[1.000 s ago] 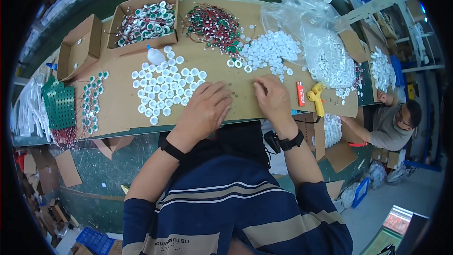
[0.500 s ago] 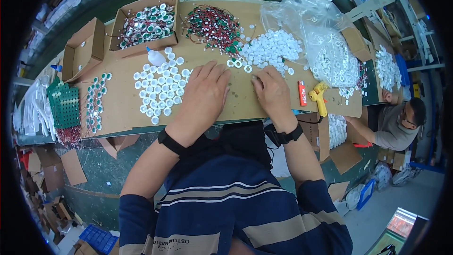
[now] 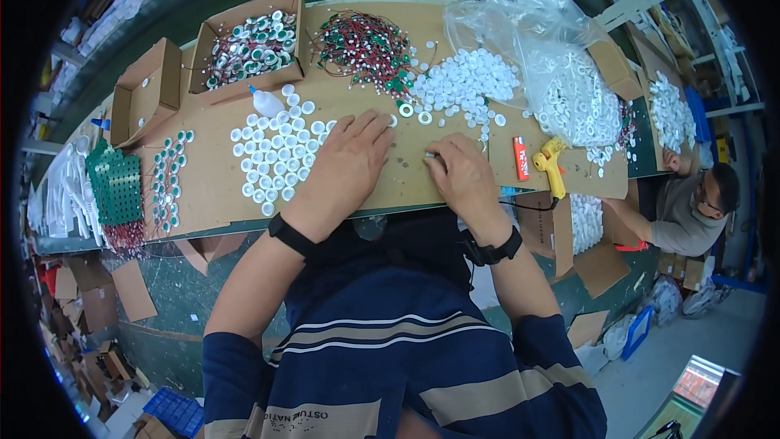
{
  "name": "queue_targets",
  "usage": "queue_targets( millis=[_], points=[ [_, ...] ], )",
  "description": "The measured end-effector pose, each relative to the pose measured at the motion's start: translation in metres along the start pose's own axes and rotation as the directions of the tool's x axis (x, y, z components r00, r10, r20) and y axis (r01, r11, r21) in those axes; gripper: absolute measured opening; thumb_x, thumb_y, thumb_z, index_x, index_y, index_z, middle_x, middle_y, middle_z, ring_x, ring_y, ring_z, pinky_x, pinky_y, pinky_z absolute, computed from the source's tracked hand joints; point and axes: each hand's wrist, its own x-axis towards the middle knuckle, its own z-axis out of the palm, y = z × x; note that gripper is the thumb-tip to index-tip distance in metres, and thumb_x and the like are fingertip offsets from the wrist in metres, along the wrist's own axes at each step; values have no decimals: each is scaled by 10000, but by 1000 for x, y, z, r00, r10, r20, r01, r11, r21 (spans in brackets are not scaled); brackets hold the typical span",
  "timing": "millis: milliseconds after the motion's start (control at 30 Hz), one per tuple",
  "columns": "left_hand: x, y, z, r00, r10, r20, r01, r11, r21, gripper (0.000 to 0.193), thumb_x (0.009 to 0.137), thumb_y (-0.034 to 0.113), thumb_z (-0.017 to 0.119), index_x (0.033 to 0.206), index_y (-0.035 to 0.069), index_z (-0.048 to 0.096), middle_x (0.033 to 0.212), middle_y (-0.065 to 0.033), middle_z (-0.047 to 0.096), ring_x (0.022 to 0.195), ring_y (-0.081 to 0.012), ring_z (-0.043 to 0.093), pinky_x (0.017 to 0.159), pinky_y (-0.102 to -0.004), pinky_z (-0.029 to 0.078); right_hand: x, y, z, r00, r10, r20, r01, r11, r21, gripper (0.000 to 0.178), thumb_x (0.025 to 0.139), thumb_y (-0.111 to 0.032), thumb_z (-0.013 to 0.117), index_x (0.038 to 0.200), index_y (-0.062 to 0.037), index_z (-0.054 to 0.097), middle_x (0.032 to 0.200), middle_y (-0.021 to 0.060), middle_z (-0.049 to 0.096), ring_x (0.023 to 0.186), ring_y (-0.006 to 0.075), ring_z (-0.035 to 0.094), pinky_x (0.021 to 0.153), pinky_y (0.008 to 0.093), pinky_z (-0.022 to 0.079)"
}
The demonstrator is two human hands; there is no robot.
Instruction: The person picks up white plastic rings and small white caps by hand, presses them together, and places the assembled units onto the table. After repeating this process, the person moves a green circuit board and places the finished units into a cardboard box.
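Note:
My left hand [image 3: 353,154] lies low over the cardboard-covered bench, fingers stretched out. Its fingertips are at a white ring [image 3: 393,120] and seem to touch it. Thumb and forefinger of my right hand [image 3: 465,172] are closed on a small whitish piece [image 3: 431,154], too small to make out fully. Two white rings, one with a green edge [image 3: 406,110], lie just beyond the hands. To the left, round white caps [image 3: 276,154] are spread hollow side up. A heap of small white caps [image 3: 463,81] sits beyond my right hand.
Green discs with red wires form a pile [image 3: 366,45] at the back and fill a box [image 3: 252,85]. Near the caps is a white squeeze bottle [image 3: 266,102]. A red lighter [image 3: 520,158] and yellow glue gun [image 3: 550,164] lie right. A co-worker [image 3: 691,203] sits far right.
My right hand has shifted slightly left and its fingers have closed on a small whitish piece. The ring by my left fingertips has slid toward me.

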Motion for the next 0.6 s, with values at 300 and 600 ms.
queue_targets(
  millis=[300,600],
  points=[
    [-28,13,-5,996,69,-62,-80,979,-186,288,1012,100,780,1294,45,805,1284,-125,752,1336,-327,698,1164,-480,544,0,5,9,1000,-13,-20,13,1000,0,144,1044,-138,843,1154,-45,830,1134,153,768,1043,412,770,908,500,628],
    [-32,27,21,969,-74,-234,22,976,-215,255,979,98,809,1231,57,818,1199,-104,736,1245,-323,692,1102,-473,558,7,4,9,996,93,-11,-94,994,-50,155,1097,-158,791,1206,-59,838,1163,158,782,1017,407,786,880,494,635]
  ],
)
